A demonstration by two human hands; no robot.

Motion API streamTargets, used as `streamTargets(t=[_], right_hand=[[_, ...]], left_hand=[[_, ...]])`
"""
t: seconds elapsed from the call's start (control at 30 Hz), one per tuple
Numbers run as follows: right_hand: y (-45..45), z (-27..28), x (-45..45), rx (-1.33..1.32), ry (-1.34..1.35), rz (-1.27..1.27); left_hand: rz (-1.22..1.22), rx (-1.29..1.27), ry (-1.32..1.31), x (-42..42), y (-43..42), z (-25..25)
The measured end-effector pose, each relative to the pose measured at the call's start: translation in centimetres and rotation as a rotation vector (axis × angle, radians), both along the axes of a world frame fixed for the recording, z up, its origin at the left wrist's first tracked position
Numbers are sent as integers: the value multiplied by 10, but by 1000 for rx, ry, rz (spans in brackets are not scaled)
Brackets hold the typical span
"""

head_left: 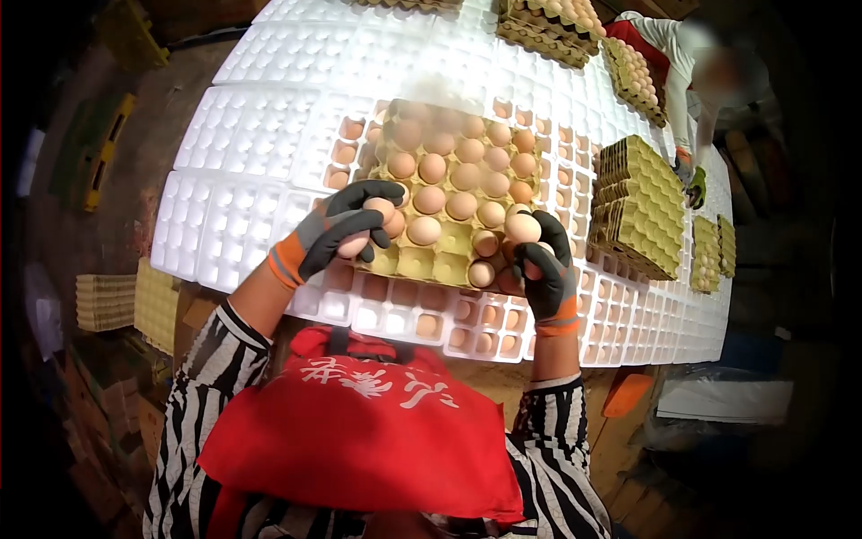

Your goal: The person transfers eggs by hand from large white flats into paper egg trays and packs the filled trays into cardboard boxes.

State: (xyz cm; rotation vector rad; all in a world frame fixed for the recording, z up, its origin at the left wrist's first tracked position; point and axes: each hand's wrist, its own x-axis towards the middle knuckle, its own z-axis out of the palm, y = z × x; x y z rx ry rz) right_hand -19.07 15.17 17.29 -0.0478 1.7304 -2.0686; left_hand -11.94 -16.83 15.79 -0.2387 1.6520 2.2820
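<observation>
A yellow pulp tray (382,261) full of brown eggs lies in front of me on white foam trays (242,229). Some cups along its near edge hold no egg. My left hand (346,229), in a grey and orange glove, is closed around eggs (353,244) at the tray's left side. On the right, my right hand (549,269), gloved the same way, grips eggs (522,228) over the tray's near right corner. Brown eggs (428,325) also sit in foam cups along the near side and to the right.
A stack of pulp trays (636,207) stands on the right. Egg-filled trays (549,31) are stacked at the back. A co-worker's gloved hands (691,175) are at the far right. More pulp trays (103,302) stand at the lower left.
</observation>
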Motion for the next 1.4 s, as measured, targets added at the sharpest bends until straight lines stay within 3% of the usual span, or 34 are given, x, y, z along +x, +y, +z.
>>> streamTargets(t=[0.07,0.13,0.17,0.2,0.27,0.33,0.37,0.4,0.47,0.53,0.6,0.67,0.73,0.8,0.87,1.0,1.07,1.1,1.13,1.2,1.23,1.33,1.37,1.4], right_hand=[[5,-15,-1,18,47,-57],[3,-36,-3,58,198,-49],[-6,-28,3,6,241,-50],[-16,-17,9,-48,281,-50],[-16,-10,15,103,330,42],[-21,-20,20,14,347,79],[-25,-14,20,246,554,154],[-24,-11,19,211,508,153],[-18,-8,16,144,416,152],[-10,-7,10,-3,312,-3],[-7,1,-2,219,263,-73],[-13,-7,-14,405,485,-21],[-24,-5,-21,776,896,102],[-46,-9,-25,1057,985,219],[-72,-11,-30,1458,884,410],[-77,-17,-36,1428,984,391],[-62,-15,-38,1166,904,299],[-57,-12,-31,978,776,125],[-54,2,-22,690,324,58],[-43,6,-9,134,103,-30],[-38,-10,-6,21,287,-32],[-49,-18,-6,388,544,215],[-59,-14,-3,470,673,282],[-69,-11,-1,540,805,337]], left_hand=[[-70,-273,-5,-8,12,5],[-72,-342,181,-13,33,3],[-76,-318,55,-12,45,20],[-66,-439,266,-13,54,8],[-148,-285,204,-16,66,6],[-224,-210,84,-17,74,17],[-264,-229,47,-17,76,25],[-314,-202,-101,-17,74,29],[-252,-181,2,-12,73,13],[-208,-110,65,-9,68,7],[-186,6,84,-5,62,9],[-168,44,66,-1,60,10],[-147,107,51,3,60,4],[-140,179,80,7,57,-7],[-127,216,73,12,51,-11],[-88,239,17,26,37,-13],[-89,249,-12,31,25,-32],[-52,363,-59,38,20,-35],[-8,278,-33,44,16,-27],[52,189,-84,57,3,-17],[67,184,-157,61,-6,-22],[107,370,-230,79,-33,-38],[148,68,-159,90,-34,-29],[150,112,-184,96,-43,-28]])
